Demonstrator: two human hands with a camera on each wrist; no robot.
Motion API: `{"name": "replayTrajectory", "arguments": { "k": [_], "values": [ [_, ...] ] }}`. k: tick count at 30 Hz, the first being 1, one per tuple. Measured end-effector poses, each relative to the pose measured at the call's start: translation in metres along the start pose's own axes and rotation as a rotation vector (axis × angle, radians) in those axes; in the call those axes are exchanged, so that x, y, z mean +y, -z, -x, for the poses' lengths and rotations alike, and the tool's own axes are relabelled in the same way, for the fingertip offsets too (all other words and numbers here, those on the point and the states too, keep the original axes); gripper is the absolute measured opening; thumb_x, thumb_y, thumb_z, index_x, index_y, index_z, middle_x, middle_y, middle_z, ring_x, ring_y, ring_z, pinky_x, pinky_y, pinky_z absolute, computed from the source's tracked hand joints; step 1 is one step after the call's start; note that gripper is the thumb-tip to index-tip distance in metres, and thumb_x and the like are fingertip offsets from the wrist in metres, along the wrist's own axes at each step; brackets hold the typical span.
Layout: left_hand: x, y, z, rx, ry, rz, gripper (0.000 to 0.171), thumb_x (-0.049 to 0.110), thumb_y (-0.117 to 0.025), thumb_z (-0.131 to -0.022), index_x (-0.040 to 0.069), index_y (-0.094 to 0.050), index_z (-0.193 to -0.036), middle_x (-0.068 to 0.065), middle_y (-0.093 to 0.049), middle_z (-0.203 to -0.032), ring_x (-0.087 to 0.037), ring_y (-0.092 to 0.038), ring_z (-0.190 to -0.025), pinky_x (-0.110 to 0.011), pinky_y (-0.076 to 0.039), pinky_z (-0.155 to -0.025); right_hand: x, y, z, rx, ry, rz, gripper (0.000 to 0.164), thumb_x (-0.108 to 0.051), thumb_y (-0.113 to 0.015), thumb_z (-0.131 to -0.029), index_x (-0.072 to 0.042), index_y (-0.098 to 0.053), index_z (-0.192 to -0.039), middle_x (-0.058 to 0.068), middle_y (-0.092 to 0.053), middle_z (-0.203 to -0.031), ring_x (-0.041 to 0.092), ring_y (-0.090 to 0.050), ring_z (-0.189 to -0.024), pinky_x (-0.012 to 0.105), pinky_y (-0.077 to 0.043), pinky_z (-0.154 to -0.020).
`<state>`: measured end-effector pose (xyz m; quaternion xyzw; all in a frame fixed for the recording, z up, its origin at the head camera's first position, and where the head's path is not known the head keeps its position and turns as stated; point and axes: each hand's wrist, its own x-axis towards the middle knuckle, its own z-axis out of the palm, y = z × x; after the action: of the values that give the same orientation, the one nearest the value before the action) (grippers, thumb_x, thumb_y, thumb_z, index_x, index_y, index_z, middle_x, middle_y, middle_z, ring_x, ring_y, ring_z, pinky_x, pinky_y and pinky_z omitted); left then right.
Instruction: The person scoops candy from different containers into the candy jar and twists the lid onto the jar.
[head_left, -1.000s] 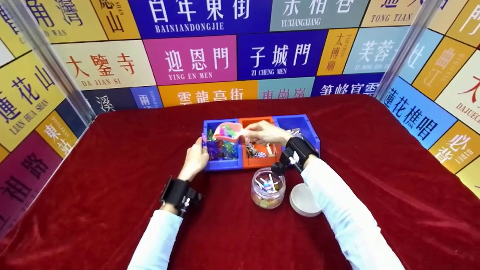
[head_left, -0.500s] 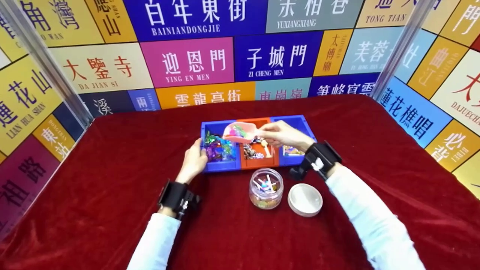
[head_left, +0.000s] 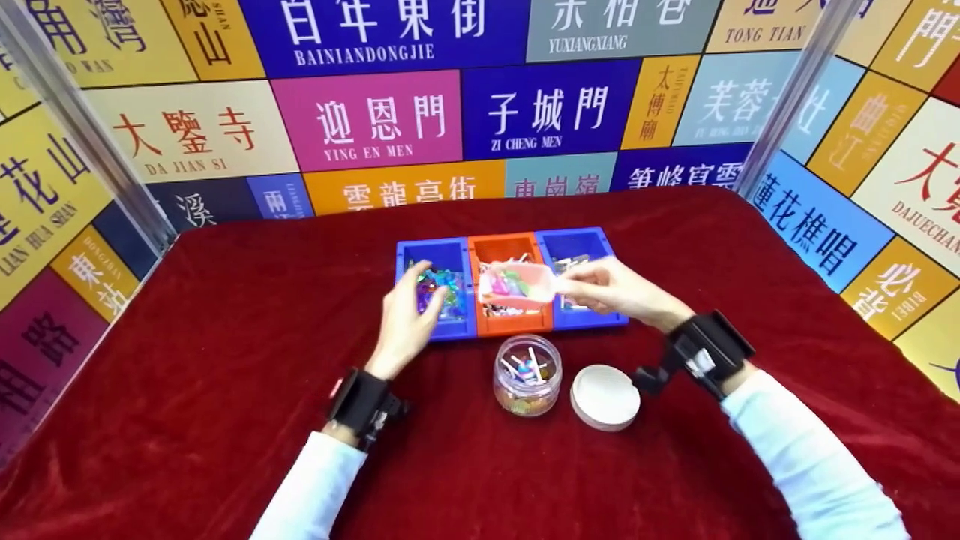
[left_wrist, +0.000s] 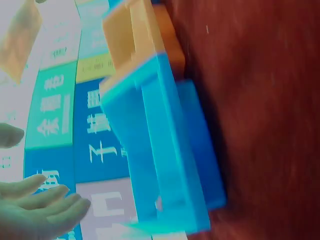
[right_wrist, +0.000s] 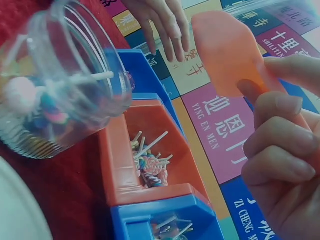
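Note:
My right hand (head_left: 619, 289) grips the handle of a pink scoop (right_wrist: 225, 50), raised over the orange bin (head_left: 517, 324). Shiny pink and green pieces lie in the scoop's bowl in the head view. My left hand (head_left: 403, 319) is above the left blue bin (head_left: 454, 330), fingers spread and holding nothing. Colourful glittery pieces (head_left: 452, 300) fill part of that bin. Below the bins stands an uncapped clear jar (head_left: 527, 394) containing small lollipops and other bits. The right wrist view shows lollipops (right_wrist: 152, 170) in the orange bin.
A white round lid (head_left: 604, 397) lies right of the jar. The right blue bin (head_left: 600, 319), joined to the orange one, also holds stick-like items. Red cloth (head_left: 247, 375) covers the table, and a panel with colourful signs (head_left: 375, 120) rises behind it.
My right hand has carried the loaded scoop rightward from over the left blue bin to over the orange bin. My left hand has let go of the bin's left edge and spread its fingers.

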<state>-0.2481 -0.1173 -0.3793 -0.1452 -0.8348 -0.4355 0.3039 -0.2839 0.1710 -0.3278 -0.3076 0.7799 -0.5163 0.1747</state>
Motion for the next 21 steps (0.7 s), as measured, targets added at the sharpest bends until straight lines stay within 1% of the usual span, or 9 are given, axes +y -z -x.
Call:
{"name": "replayTrajectory", "arguments": {
  "k": [1, 3, 5, 8, 10, 12, 14, 16, 21],
  "values": [
    [0.003, -0.002, 0.001, -0.026, -0.008, 0.019, 0.039, 0.010, -0.060, -0.083, -0.010, -0.050, -0.115, -0.024, -0.055, -0.114, -0.033, -0.051, -0.109, -0.038, -0.038, -0.097, 0.000, 0.000, 0.004, 0.008, 0.006, 0.006, 0.023, -0.021, -0.054, -0.089, 0.001, -0.062, -0.094, -0.002, -0.039, -0.057, 0.006, -0.032, -0.045, 0.018, -0.024, -0.040],
    [0.008, -0.004, 0.003, -0.104, -0.011, 0.060, 0.042, 0.016, -0.061, -0.084, -0.008, -0.049, -0.117, -0.023, -0.055, -0.115, -0.032, -0.051, -0.109, -0.038, -0.039, -0.096, 0.002, 0.000, 0.011, 0.023, 0.011, 0.018, 0.021, -0.019, -0.055, -0.089, 0.001, -0.062, -0.092, -0.003, -0.037, -0.054, 0.006, -0.031, -0.044, 0.019, -0.023, -0.039],
    [0.012, -0.006, 0.005, -0.215, 0.008, 0.119, 0.048, 0.022, -0.062, -0.084, -0.005, -0.047, -0.121, -0.021, -0.053, -0.119, -0.032, -0.049, -0.111, -0.038, -0.040, -0.095, 0.003, -0.001, 0.018, 0.035, 0.017, 0.027, 0.020, -0.018, -0.055, -0.088, 0.001, -0.062, -0.092, -0.003, -0.035, -0.053, 0.006, -0.030, -0.043, 0.020, -0.022, -0.039],
    [0.018, -0.008, 0.009, -0.398, 0.041, 0.192, 0.061, 0.031, -0.065, -0.080, 0.000, -0.042, -0.127, -0.019, -0.049, -0.125, -0.031, -0.046, -0.115, -0.040, -0.038, -0.096, 0.007, -0.001, 0.029, 0.037, 0.019, 0.032, 0.021, -0.016, -0.055, -0.088, 0.002, -0.062, -0.095, -0.004, -0.036, -0.054, 0.005, -0.031, -0.044, 0.020, -0.022, -0.038],
    [0.021, -0.010, 0.012, -0.513, 0.054, 0.218, 0.071, 0.034, -0.068, -0.076, 0.001, -0.038, -0.131, -0.017, -0.045, -0.129, -0.030, -0.043, -0.118, -0.041, -0.036, -0.098, 0.010, -0.001, 0.035, 0.028, 0.022, 0.042, 0.020, -0.014, -0.055, -0.088, 0.003, -0.061, -0.097, -0.004, -0.037, -0.055, 0.004, -0.031, -0.044, 0.020, -0.022, -0.038],
    [0.023, -0.012, 0.015, -0.602, 0.049, 0.218, 0.078, 0.034, -0.072, -0.072, 0.002, -0.035, -0.133, -0.017, -0.042, -0.132, -0.029, -0.041, -0.120, -0.040, -0.033, -0.100, 0.012, -0.001, 0.041, 0.015, 0.026, 0.054, 0.020, -0.013, -0.054, -0.088, 0.003, -0.061, -0.098, -0.004, -0.036, -0.055, 0.004, -0.031, -0.044, 0.022, -0.021, -0.037],
    [0.025, -0.015, 0.018, -0.667, 0.038, 0.221, 0.083, 0.032, -0.075, -0.069, 0.002, -0.032, -0.135, -0.016, -0.040, -0.135, -0.029, -0.040, -0.121, -0.038, -0.032, -0.102, 0.014, -0.001, 0.047, 0.006, 0.026, 0.068, 0.019, -0.013, -0.055, -0.088, 0.002, -0.061, -0.098, -0.005, -0.034, -0.055, 0.003, -0.030, -0.044, 0.023, -0.020, -0.037],
    [0.025, -0.018, 0.020, -0.712, 0.022, 0.226, 0.087, 0.028, -0.077, -0.067, 0.001, -0.030, -0.135, -0.016, -0.038, -0.136, -0.029, -0.040, -0.122, -0.037, -0.032, -0.102, 0.015, -0.001, 0.052, -0.001, 0.027, 0.100, 0.017, -0.014, -0.055, -0.088, -0.001, -0.062, -0.096, -0.005, -0.036, -0.056, 0.002, -0.031, -0.046, 0.022, -0.022, -0.038],
    [0.026, -0.026, 0.023, -0.791, 0.004, 0.226, 0.091, 0.026, -0.079, -0.064, 0.002, -0.028, -0.136, -0.017, -0.038, -0.136, -0.029, -0.041, -0.121, -0.036, -0.032, -0.102, 0.017, -0.002, 0.060, -0.021, 0.048, 0.202, 0.014, -0.015, -0.056, -0.087, -0.007, -0.065, -0.095, -0.003, -0.053, -0.069, 0.002, -0.039, -0.054, 0.018, -0.034, -0.048]
  ]
}}
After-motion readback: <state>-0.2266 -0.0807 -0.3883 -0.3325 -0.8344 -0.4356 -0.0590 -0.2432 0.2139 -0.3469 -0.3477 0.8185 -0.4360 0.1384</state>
